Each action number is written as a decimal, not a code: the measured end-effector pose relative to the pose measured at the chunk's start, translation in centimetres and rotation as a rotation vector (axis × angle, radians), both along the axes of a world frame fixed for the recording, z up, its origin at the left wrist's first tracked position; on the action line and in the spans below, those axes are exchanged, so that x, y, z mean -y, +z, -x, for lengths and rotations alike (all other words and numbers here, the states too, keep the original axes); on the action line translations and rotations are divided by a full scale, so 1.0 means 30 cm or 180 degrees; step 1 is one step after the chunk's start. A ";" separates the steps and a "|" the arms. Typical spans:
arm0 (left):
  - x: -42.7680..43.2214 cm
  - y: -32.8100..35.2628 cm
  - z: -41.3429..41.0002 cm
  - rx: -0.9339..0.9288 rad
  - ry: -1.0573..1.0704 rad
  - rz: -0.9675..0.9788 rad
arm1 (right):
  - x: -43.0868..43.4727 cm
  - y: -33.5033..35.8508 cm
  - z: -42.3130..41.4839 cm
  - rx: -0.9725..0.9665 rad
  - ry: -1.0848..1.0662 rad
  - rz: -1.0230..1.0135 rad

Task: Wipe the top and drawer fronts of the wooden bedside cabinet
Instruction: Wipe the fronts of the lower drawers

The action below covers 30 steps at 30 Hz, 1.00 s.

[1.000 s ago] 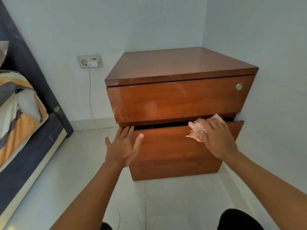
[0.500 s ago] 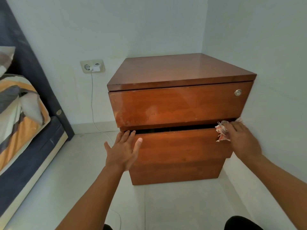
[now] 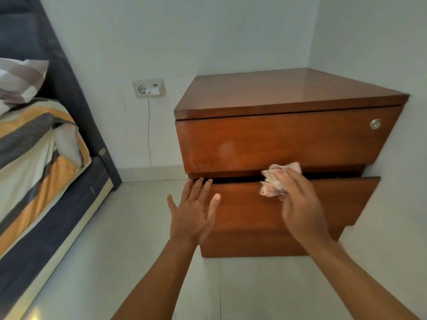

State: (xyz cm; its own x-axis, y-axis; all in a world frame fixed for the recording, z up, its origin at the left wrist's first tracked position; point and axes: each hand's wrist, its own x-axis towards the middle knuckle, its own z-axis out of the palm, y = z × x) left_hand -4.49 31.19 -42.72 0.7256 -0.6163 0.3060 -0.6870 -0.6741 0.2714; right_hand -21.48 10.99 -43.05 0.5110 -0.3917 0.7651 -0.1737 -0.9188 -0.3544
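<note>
Swept back leftward along the lower drawer front [image 3: 335, 199] since half a second ago, from its right end to near its middle, with the right hand [image 3: 298, 204] curled round a crumpled pinkish cloth [image 3: 276, 181]. Presses that cloth against the drawer's top edge, over the dark gap under the upper drawer front [image 3: 288, 142]. Holds the left hand [image 3: 193, 211] spread flat, fingers straight, fingertips at the lower drawer's top left corner. Lower drawer pulled slightly out of the wooden bedside cabinet [image 3: 288, 93], set in the room corner on the tiled floor [image 3: 115, 250]. Round metal lock [image 3: 375, 124] at the upper drawer's right. Off to the left, wall socket [image 3: 149, 88] with hanging white cable [image 3: 149, 139], then bed [image 3: 34, 181] with striped bedding.
</note>
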 end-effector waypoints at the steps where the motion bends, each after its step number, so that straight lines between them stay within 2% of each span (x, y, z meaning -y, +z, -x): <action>1: -0.001 -0.007 -0.003 0.0055 -0.0001 0.0010 | -0.032 -0.006 -0.046 -0.0259 0.0112 0.0159; 4: 0.006 -0.025 -0.008 0.0236 0.0019 0.0012 | -0.069 -0.059 -0.141 -0.1067 0.0031 0.0707; 7: 0.012 -0.037 0.005 0.0309 0.0028 0.0150 | -0.052 -0.093 -0.164 -0.1234 -0.0266 0.0826; 15: 0.038 -0.149 -0.065 0.1121 -0.0146 0.0661 | 0.061 -0.152 -0.163 -0.0475 -0.0701 0.1121; 19: 0.041 -0.151 -0.073 0.1295 -0.0128 0.0670 | 0.130 -0.169 -0.114 -0.0239 -0.0853 0.1118; 21: 0.048 -0.147 -0.060 0.1267 -0.0082 0.0733 | 0.171 -0.186 -0.061 0.0054 -0.0926 0.0770; 24: 0.064 -0.144 -0.029 0.1066 0.0011 0.0927 | 0.196 -0.186 0.026 0.1105 -0.1160 -0.0556; 26: 0.070 -0.148 -0.016 0.0972 0.0015 0.1006 | 0.165 -0.181 0.044 0.1595 -0.1229 -0.0911; 28: 0.070 -0.151 -0.018 0.0930 -0.0021 0.1027 | 0.087 -0.183 0.010 0.1483 -0.1010 -0.0597; 30: 0.067 -0.152 -0.024 0.0937 -0.0030 0.1063 | -0.014 -0.190 -0.076 0.1092 -0.0682 -0.0119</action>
State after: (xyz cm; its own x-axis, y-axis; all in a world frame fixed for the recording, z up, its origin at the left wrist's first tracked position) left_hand -3.78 29.17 -47.29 0.5726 -0.4548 0.6821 -0.7733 -0.5761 0.2650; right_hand -19.20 11.40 -48.74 0.1323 -0.4925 0.8602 -0.2257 -0.8600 -0.4577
